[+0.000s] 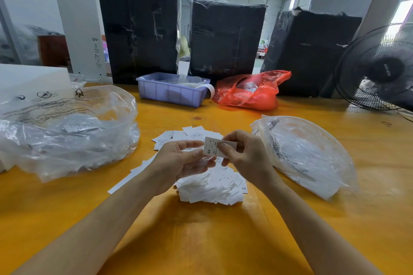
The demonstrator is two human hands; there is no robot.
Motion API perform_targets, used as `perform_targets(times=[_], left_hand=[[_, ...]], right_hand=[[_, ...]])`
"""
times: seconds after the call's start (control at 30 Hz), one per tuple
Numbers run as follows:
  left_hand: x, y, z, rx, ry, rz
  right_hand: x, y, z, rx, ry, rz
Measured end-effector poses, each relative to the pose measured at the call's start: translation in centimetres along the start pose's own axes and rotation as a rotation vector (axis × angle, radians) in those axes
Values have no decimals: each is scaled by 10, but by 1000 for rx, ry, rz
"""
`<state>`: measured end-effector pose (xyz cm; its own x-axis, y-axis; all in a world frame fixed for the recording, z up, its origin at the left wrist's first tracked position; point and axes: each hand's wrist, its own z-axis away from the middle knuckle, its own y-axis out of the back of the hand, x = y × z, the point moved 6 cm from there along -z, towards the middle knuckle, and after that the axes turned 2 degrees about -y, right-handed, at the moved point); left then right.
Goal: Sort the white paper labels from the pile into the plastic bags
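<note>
Right hand (243, 158) pinches label (210, 147) above pile (212, 185).

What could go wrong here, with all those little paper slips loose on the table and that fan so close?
The fan stands at the table's right edge; if it runs, it might scatter the loose pile of labels. The two clear plastic bags look alike, so the XS label pinched by the right hand could land in the wrong one. The left hand seems to hold more slips, which could slip out.
</note>
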<state>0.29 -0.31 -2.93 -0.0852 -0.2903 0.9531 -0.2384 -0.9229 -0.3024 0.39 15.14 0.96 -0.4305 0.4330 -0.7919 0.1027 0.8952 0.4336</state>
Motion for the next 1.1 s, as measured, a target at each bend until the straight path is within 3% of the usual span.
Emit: perform_targets(times=[0.4, 0.6, 1.1], left_hand=[[0, 7, -4, 79, -38, -55], [-2, 2, -3, 11, -20, -76], [-2, 3, -5, -1, -40, -121]], right_hand=[[12, -7, 1, -187, -157, -52], [6, 7, -3, -84, -117, -65], [6, 2, -3, -81, -70, -60]])
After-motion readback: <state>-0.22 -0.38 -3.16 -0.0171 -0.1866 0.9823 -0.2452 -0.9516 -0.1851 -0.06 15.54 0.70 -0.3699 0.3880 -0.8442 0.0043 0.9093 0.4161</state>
